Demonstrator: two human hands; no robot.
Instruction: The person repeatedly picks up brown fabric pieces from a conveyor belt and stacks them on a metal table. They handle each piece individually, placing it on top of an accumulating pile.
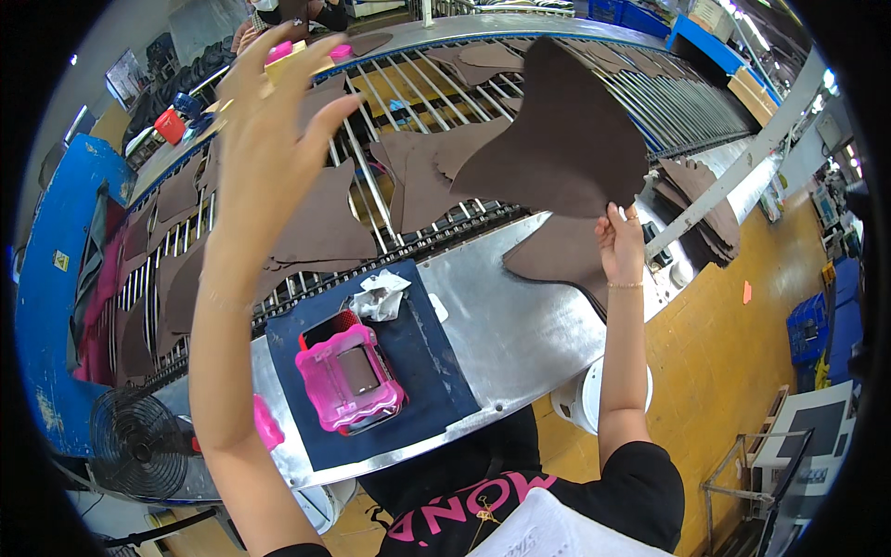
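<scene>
The large dark brown cut piece of leather-like sheet [557, 139], shaped with a broad body and curved lobes, is being held up in the air above the roller conveyor, pinched at its lower edge by the person's right hand [620, 243], whose grip is closing on that edge between thumb and fingers. The sheet is standing almost upright without folding over, so it looks light and fairly stiff yet bendable, not fragile, and probably best taken at an edge or a narrow lobe, where a pinch is enough. Just beneath it a second dark brown cut piece [557, 255] is lying flat on the shiny steel desk [520, 334]. The left hand [269, 121] is lifted high over the conveyor with its fingers spread wide, its grip released and holding nothing. Below it, many more brown cut pieces [320, 223] are lying spread across the metal rollers of the conveyor [371, 190], some overlapping. Nearer to the person, a dark blue mat [422, 357] is lying on the desk, carrying a bright pink plastic tool with a brown pad [348, 376] and a crumpled white cloth [379, 297]. A stack of brown pieces [701, 209] is sitting at the right end of the desk, and a black fan [139, 441] is standing at the lower left.
</scene>
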